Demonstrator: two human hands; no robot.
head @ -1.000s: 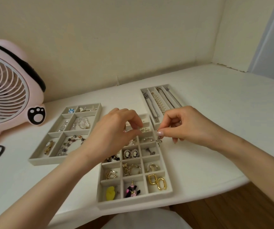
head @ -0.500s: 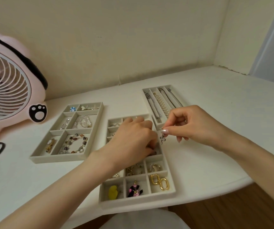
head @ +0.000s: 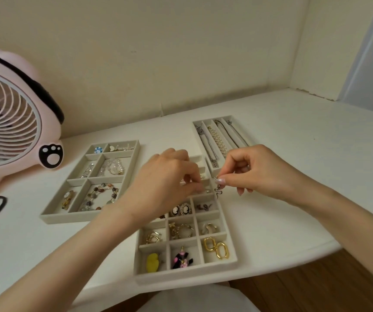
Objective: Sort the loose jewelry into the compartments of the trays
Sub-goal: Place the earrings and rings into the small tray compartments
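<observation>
Nearest the person, the small-compartment tray (head: 187, 274) lies on the white bench (head: 282, 210) at its front edge. Its near row keeps a yellow piece (head: 152, 262), a black-and-pink piece (head: 182, 260) and gold link earrings (head: 216, 247) each in their own cell, so pairs stay together and apart from the rest. Farther in, cameo earrings (head: 181, 210) share one cell. Above the tray's upper rows the left hand (head: 165, 188) reaches down with curled fingers into the small cells; whether it grips anything there cannot be told, though it seems to be making room or steadying a piece. Just beside it, the right hand (head: 257, 170) pinches the top of a silver snake-shaped piece (head: 217, 190) between thumb and forefinger, letting it dangle at the tray's right edge, probably so it can be lowered into a cell without tangling. The hands are close but not touching. Beyond, the wide-cell tray (head: 68, 218) on the left holds beaded bracelets, and the long-slot tray (head: 212, 118) on the right keeps necklaces stretched straight. A pink fan (head: 12, 122) stands against the wall.
</observation>
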